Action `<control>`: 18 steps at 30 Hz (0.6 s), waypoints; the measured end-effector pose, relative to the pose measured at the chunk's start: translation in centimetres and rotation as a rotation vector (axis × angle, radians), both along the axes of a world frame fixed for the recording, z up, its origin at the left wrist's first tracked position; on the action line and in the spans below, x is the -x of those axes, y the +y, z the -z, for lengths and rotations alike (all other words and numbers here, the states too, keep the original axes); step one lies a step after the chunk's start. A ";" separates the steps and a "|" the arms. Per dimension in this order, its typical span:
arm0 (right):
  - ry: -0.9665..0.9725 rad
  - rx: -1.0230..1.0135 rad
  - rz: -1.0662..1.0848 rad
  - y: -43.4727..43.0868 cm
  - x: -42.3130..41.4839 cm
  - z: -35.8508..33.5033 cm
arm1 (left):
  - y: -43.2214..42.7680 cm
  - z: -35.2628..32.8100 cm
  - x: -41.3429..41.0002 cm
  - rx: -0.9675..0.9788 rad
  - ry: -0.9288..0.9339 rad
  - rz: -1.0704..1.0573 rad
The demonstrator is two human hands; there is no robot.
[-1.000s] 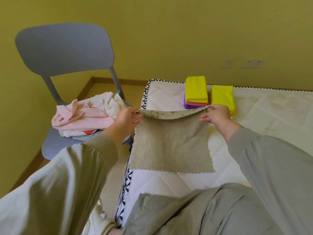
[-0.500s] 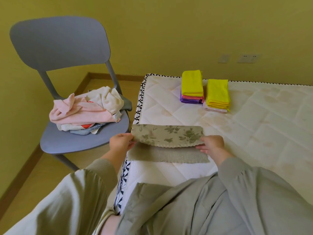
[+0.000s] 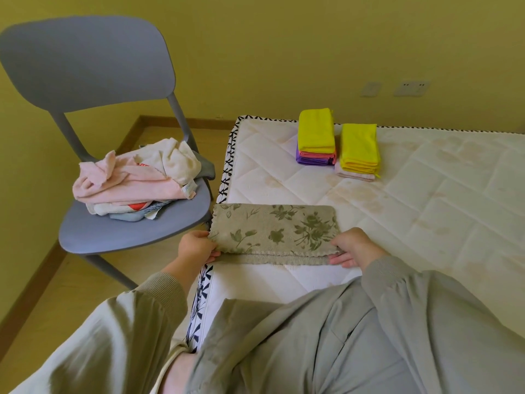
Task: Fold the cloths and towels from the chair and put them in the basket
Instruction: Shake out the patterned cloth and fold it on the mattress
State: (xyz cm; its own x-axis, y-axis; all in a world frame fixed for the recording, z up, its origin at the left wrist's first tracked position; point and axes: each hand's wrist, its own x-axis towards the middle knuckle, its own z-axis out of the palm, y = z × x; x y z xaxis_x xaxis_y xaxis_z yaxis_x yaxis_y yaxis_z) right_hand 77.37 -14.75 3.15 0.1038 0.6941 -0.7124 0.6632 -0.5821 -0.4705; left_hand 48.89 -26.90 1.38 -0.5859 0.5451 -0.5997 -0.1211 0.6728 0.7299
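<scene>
Left hand: I see the left hand (image 3: 197,247) pinching the near left corner of the olive-green floral terry towel (image 3: 272,228), gripping its upper layer.
Right hand: the right hand (image 3: 355,248) pinches the near right corner of the same towel, fingers under the edge.
Towel: from my view it is folded in half and lies flat on the white quilted mattress (image 3: 426,209), along its left edge; the lower layer's hem shows as a strip on the near side.
Chair: the grey plastic chair (image 3: 85,66) stands just left of the mattress, and a loose heap of pink, cream and patterned cloths (image 3: 136,180) sits on its seat.
Folded stacks: at the far side of the mattress I make out a stack of yellow, pink and purple folded cloths (image 3: 316,135) just beside a stack of yellow folded cloths on a pale pink one (image 3: 359,146).
</scene>
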 end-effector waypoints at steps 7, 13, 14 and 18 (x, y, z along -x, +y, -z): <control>-0.189 -0.002 -0.131 -0.3 0.1 -0.4 | -0.7 1.0 0.4 0.056 0.117 0.087; -0.320 -0.113 -0.237 -0.2 0.2 0.2 | -0.9 1.4 0.7 0.030 0.221 0.181; -0.338 -0.141 -0.247 -0.2 0.2 0.3 | -1.0 1.3 0.7 0.027 0.251 0.214; -0.356 -0.194 -0.265 -0.2 0.0 0.4 | -1.3 1.2 0.7 -0.008 0.309 0.290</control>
